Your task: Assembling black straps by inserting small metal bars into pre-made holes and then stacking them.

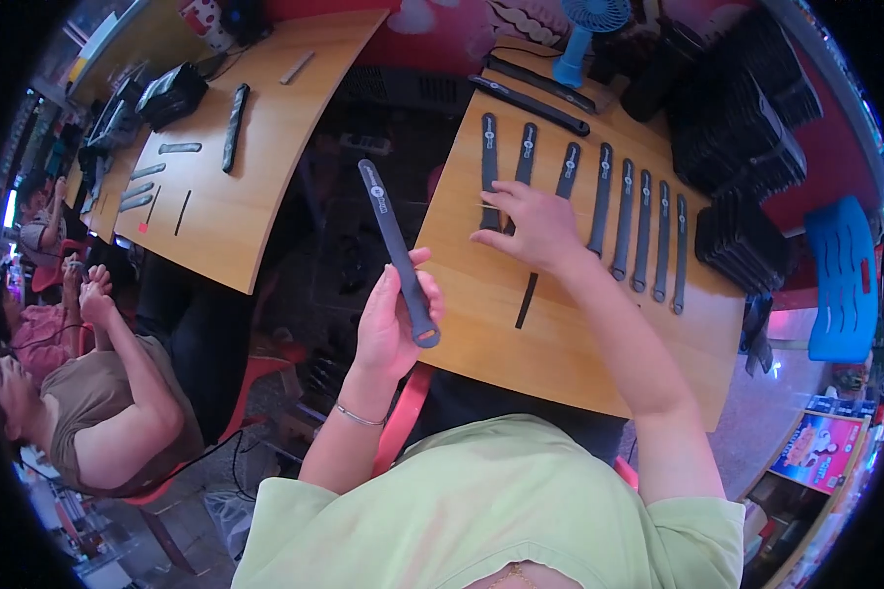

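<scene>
In my left hand [393,324] I hold a dark grey strap [388,221] upright, above the gap at the table's left edge. It is long and flat, with white printing near its rounded top and a small slot at its lower end. My right hand [535,224] is over the wooden table, thumb and fingers apart, at the lower part of the leftmost strap [489,147]. Whether the fingertips touch it cannot be made out. That hand partly covers the second strap [527,157] and the third strap [569,167]. Several more straps [623,216] lie in a row to the right.
Two longer dark strips [535,106] and a blue fan [580,44] are at the table's back. Stacked black bundles [742,245] line its right side. A black strip [526,300] marks the tabletop [599,324]. Leftward, another person sits by a second table [295,128].
</scene>
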Demonstrator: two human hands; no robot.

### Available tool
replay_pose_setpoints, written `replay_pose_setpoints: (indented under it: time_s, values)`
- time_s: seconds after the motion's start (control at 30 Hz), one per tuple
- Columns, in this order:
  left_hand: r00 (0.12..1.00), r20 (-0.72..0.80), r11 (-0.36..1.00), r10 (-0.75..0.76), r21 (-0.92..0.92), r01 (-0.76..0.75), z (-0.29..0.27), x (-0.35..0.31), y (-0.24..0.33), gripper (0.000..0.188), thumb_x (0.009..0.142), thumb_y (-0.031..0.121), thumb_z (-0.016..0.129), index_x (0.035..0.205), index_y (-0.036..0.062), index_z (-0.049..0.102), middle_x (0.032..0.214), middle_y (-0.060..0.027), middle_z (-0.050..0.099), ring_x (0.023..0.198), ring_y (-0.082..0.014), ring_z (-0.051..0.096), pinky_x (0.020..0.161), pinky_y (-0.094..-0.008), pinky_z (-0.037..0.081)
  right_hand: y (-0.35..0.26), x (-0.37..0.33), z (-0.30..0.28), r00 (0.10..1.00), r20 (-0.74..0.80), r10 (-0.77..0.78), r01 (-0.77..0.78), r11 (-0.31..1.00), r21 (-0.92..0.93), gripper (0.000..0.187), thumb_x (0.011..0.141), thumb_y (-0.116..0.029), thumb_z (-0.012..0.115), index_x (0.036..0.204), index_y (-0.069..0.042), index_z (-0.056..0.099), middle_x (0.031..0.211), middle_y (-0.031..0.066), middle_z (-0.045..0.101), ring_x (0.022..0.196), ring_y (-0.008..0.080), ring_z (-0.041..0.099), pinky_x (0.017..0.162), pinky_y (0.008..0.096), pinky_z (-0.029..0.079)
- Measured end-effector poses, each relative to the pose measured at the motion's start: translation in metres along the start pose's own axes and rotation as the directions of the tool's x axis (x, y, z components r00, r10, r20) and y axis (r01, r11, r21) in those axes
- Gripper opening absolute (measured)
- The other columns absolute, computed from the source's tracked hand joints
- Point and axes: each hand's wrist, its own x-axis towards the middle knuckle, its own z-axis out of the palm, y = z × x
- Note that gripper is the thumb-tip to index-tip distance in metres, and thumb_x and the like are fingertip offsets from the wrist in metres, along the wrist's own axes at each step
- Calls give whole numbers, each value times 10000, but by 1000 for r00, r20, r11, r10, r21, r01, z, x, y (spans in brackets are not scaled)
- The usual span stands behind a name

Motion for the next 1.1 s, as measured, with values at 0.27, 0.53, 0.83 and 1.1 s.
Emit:
replay_pose_setpoints:
  time_s: [0.27,0.53,0.83,1.1]
  values:
    - [989,20,985,148,88,-149,17,15,-15,312,1007,272,395,1185,25,461,1025,-146,639,845,-189,641,776,-304,527,-48,-51,-57,880,382,281,-474,501,724,293,854,-191,645,1109,-67,572,972,44,618,781,70,572,693,219,431]
    - [973,128,941,194,256,-222,54,11,-39,264,971,160,487,1198,25,475,1070,-155,632,914,-203,645,803,-311,528,-54,-88,-68,811,533,240,-505,-172,846,270,899,-118,607,1118,-36,472,885,53,635,807,90,595,649,236,431]
    - [977,99,937,190,281,-210,57,5,-45,235,900,38,583,1123,22,511,1012,-133,650,959,-204,642,823,-317,546,-58,-101,-91,907,227,354,-367,402,839,347,943,-155,526,1277,-61,517,772,64,658,722,113,608,647,266,464]
    - [961,-4,933,277,242,-268,65,0,-46,164,894,50,601,1045,50,537,981,-107,655,935,-191,650,783,-308,572,-79,-106,-101,963,-7,268,-221,806,549,396,893,-107,555,1287,-152,549,801,73,670,702,231,626,623,337,484]
